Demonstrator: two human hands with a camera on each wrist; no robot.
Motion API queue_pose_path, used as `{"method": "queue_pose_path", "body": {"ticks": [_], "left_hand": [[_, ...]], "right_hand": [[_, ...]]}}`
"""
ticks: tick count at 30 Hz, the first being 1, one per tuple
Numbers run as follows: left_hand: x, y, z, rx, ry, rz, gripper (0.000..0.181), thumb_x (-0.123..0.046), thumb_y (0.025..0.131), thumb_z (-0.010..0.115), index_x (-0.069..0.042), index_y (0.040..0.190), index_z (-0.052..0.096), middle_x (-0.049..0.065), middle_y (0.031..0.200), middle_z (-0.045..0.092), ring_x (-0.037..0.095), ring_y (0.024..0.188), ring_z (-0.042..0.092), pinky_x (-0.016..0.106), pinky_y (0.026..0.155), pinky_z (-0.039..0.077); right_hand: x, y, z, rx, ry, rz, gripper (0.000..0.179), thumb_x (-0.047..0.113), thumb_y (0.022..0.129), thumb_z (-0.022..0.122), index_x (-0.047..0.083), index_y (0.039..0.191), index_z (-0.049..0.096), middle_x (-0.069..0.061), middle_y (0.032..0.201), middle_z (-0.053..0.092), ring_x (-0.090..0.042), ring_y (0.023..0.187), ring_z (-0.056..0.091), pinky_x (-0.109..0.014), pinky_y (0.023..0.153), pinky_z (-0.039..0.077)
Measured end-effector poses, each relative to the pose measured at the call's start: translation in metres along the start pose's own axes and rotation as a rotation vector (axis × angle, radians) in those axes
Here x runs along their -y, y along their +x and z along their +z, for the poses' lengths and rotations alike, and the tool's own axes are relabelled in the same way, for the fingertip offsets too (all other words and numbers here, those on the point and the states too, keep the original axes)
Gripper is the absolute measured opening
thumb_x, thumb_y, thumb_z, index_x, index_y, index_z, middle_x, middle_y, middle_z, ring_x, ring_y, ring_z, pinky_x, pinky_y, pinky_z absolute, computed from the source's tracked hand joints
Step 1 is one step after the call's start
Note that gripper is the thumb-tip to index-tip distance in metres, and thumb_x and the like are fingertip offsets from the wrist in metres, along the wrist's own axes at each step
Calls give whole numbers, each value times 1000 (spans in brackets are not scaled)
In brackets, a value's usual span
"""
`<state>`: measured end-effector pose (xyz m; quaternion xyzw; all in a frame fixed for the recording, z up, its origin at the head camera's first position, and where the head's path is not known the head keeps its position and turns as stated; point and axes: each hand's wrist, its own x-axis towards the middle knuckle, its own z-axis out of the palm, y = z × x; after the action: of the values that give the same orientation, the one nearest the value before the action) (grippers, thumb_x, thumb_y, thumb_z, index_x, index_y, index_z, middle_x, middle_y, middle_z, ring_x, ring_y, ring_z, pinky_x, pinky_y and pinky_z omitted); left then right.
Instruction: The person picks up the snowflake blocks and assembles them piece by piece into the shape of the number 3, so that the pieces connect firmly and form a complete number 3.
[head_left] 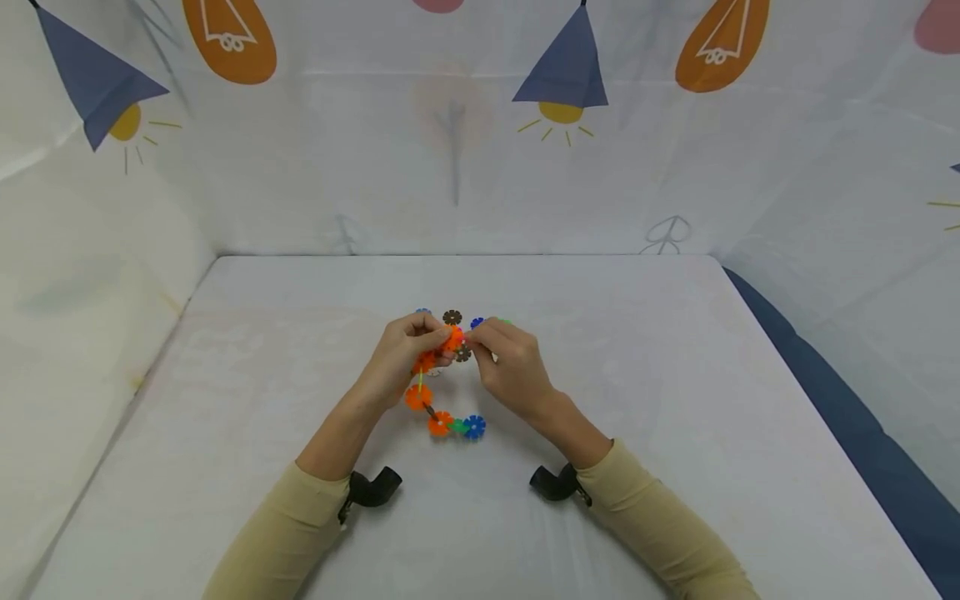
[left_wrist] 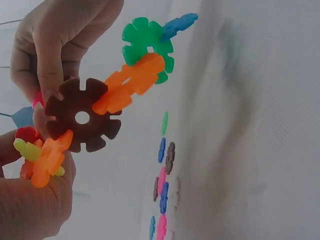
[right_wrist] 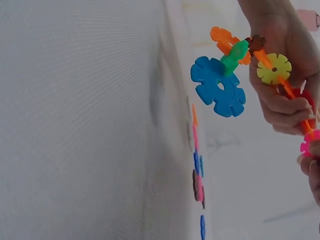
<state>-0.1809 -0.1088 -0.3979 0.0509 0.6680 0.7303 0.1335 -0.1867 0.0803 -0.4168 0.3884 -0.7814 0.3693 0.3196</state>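
Observation:
My left hand (head_left: pixel 396 357) grips a chain of slotted snowflake discs near its upper end. From that hand the chain curves down through an orange disc (head_left: pixel 418 397), a brown disc (left_wrist: pixel 82 117) and a green disc (left_wrist: pixel 145 42) to a blue disc (right_wrist: pixel 218 86) at its free end. A yellow disc (right_wrist: pixel 274 69) links orange ones close to the left fingers. Opposite, my right hand (head_left: pixel 516 367) pinches a pink disc (right_wrist: pixel 306 143) between thumb and fingertips, right at the edge of an orange disc (head_left: pixel 453 337). Fingers partly hide the pink disc.
Several loose discs lie on the white table (head_left: pixel 637 375) just beyond the hands, among them a brown disc (head_left: pixel 452 317) and a blue disc (head_left: pixel 477 322). Black wrist cameras sit at both cuffs. A printed cloth (head_left: pixel 337 167) hangs behind the table.

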Motion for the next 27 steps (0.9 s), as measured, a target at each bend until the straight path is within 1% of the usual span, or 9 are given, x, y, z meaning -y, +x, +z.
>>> {"method": "queue_pose_path", "body": {"ticks": [4, 7, 11, 15, 18, 24, 27], "left_hand": [[0, 1, -3, 19, -29, -16, 15, -17, 100, 58, -2, 100, 56, 5, 88, 62, 15, 75, 65, 25, 77, 59], [2, 2, -4, 32, -43, -29, 15, -17, 100, 57, -3, 102, 54, 4, 85, 63, 14, 74, 64, 24, 75, 58], [4, 3, -4, 36, -60, -47, 12, -16, 101, 54, -4, 103, 51, 5, 87, 62, 13, 73, 64, 24, 75, 59], [4, 4, -4, 32, -72, -60, 10, -14, 102, 52, -4, 105, 51, 6, 92, 59, 11, 76, 67, 27, 80, 61], [5, 4, -4, 42, -75, -62, 10, -14, 102, 51, -4, 107, 51, 6, 93, 59, 11, 76, 67, 27, 81, 60], [7, 5, -4, 94, -59, -92, 17, -17, 102, 53, -3, 111, 52, 8, 91, 64, 13, 74, 66, 28, 81, 60], [8, 6, -4, 108, -51, -107, 20, -20, 102, 55, -3, 113, 53, 7, 90, 65, 14, 74, 67, 28, 80, 61]], "right_hand": [[-2, 1, -1, 24, 51, 76, 6, -7, 88, 68, -1, 88, 70, -10, 82, 69, -15, 71, 61, -21, 67, 57], [-6, 1, -2, 25, 81, 128, 5, -6, 88, 68, -1, 90, 70, -11, 85, 71, -17, 75, 65, -24, 73, 59], [-10, 1, -2, 21, 97, 175, 5, -3, 89, 69, 0, 92, 70, -10, 88, 72, -17, 78, 69, -26, 75, 60], [-12, 1, -3, 26, 96, 205, 5, -2, 89, 69, 1, 93, 71, -10, 88, 73, -17, 78, 70, -27, 75, 60], [-12, 1, -3, 29, 96, 213, 5, -1, 89, 70, 1, 92, 71, -9, 88, 73, -17, 78, 70, -27, 73, 60], [-13, 1, -3, 46, 119, 213, 4, -1, 89, 70, 2, 91, 72, -9, 88, 74, -15, 76, 69, -25, 71, 59], [-13, 0, -4, 50, 132, 212, 5, -1, 88, 71, 2, 91, 72, -9, 88, 74, -14, 76, 68, -24, 70, 58]]}}
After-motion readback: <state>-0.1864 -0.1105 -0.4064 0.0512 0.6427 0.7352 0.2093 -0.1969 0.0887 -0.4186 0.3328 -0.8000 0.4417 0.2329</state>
